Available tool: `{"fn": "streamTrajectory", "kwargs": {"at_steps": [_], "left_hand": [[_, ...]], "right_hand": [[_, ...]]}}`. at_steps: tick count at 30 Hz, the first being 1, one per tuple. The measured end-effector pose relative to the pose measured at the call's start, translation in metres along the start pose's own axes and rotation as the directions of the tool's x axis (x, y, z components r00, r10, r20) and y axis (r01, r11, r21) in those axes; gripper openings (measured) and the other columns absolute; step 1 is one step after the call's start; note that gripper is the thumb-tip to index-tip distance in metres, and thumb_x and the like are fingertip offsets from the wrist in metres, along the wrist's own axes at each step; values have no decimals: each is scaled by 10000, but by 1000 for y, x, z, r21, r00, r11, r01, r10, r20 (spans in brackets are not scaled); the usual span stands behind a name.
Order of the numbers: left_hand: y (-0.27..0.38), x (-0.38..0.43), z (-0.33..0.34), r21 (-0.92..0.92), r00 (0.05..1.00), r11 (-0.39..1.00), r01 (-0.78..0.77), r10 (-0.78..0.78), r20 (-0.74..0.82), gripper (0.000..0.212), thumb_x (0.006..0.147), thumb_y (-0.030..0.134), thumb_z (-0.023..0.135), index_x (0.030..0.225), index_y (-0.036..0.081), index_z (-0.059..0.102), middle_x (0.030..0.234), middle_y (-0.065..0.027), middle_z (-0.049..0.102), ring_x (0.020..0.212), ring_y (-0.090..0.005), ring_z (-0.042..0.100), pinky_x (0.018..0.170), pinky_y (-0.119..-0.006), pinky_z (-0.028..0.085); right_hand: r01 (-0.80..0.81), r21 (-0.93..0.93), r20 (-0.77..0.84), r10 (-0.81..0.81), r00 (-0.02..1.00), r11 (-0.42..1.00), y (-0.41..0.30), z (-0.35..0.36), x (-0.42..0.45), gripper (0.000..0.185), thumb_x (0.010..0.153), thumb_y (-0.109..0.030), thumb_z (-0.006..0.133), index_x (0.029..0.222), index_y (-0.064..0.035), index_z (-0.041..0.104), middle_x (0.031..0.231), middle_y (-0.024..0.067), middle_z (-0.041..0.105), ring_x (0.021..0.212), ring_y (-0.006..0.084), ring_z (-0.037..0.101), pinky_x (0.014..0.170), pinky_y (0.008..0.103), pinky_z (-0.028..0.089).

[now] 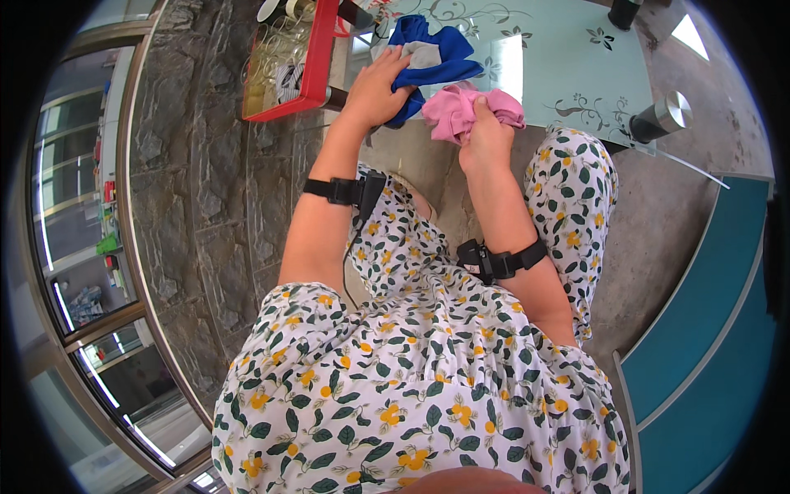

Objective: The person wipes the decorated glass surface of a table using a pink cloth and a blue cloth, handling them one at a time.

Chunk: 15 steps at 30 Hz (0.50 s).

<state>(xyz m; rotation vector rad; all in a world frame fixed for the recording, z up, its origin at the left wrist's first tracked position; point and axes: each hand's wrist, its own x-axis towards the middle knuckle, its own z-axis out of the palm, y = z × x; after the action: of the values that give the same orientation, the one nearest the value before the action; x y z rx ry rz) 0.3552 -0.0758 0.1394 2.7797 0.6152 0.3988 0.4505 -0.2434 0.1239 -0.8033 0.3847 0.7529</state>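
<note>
On the glass table [574,68] lies a blue cloth [438,71] with a grey part [423,55] on it. My left hand [378,89] rests at the left side of this cloth, fingers over its edge near the grey part; whether it grips any fabric is not clear. A crumpled pink cloth [447,111] is bunched in my right hand [489,133], thumb on top, at the table's near edge. The pink cloth is just below and right of the blue one. Each forearm wears a black strap with a small device.
A red box [316,55] holding a tangle of clear tubing or cord and a striped cloth [289,83] stands left of the blue cloth. Black table legs with metal caps [677,110] show at the right. A stone-tiled wall is at left, teal panels [691,265] at right.
</note>
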Motion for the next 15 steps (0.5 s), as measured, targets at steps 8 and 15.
{"fn": "streamTrajectory", "kwargs": {"at_steps": [8, 15], "left_hand": [[10, -101, 0, -13, 948, 976, 217, -214, -237, 505, 780, 286, 608, 1259, 145, 527, 1329, -107, 493, 1272, -310, 397, 1034, -516, 291], [19, -106, 0, -49, 912, 984, 173, -179, -368, 503, 748, 245, 625, 1227, 117, 538, 1247, -103, 548, 1214, -315, 444, 1026, -528, 284]], "right_hand": [[-44, 18, -36, 45, 998, 999, 25, -19, -56, 212, 907, -77, 544, 1090, 28, 522, 1048, 95, 579, 873, 198, 620, 745, 346, 532], [-91, 209, 75, 77, 994, 974, 35, -23, -39, 201, 906, -51, 529, 1099, -5, 499, 1055, 101, 580, 924, 228, 620, 773, 364, 542]]}}
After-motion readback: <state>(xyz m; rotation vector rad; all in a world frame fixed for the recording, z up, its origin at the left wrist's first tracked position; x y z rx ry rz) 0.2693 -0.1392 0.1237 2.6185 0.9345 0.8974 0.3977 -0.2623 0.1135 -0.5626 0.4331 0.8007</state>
